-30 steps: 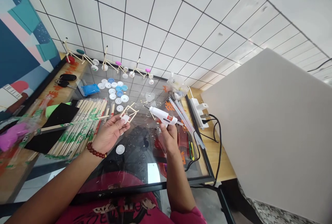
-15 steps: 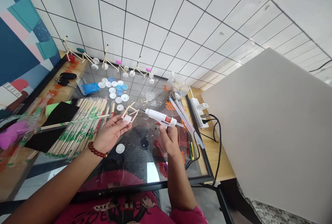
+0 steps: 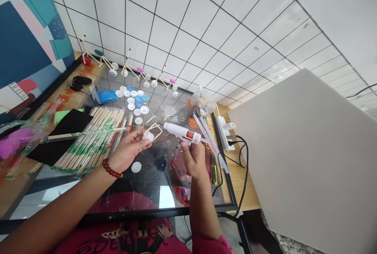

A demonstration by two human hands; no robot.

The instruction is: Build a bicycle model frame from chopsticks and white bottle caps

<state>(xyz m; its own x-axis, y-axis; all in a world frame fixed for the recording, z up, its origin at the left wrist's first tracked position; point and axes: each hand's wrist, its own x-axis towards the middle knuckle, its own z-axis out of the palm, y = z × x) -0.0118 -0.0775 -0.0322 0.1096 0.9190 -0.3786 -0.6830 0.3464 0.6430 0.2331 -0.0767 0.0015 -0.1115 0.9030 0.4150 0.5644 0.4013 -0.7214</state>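
Note:
My left hand pinches a white bottle cap that has a small frame of thin wooden sticks joined to it. In my right hand is a white hot glue gun, gripped by its handle, with a clear glue stick in its back end. The gun points left, its nozzle close to the wooden frame; whether they touch I cannot tell. Below my left hand a loose white cap lies on the glass tabletop.
Wrapped chopsticks lie at left over black sheets. White and blue caps are grouped behind my left hand. Stick models stand along the tiled wall. Spare glue sticks, a power strip and cables are at right.
My left hand has turned and tilted the cap with its stick frame, bringing it slightly right, nearer the nozzle. The glue gun stays almost in place. The whole view has shifted a little.

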